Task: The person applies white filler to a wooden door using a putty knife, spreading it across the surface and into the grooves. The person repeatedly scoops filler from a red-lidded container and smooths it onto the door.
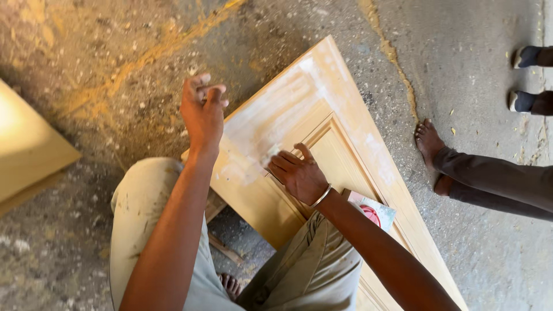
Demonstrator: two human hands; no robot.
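A pale wooden panelled door [345,121] lies flat on the dusty floor, smeared with whitish filler across its upper frame. My right hand [298,174] rests on the door at the panel's moulding, fingers curled around a small pale flat piece [272,154] pressed against the wood. My left hand [203,112] is raised above the door's left edge, fingers bunched together; nothing in it shows clearly. My knees in light trousers [144,207] bend over the door's near end.
A printed card [373,211] lies on the door by my right forearm. Another wooden board [31,152] sits at far left. Another person's bare foot [429,141] and dark-trousered leg are right of the door; two shoes [523,57] stand at top right.
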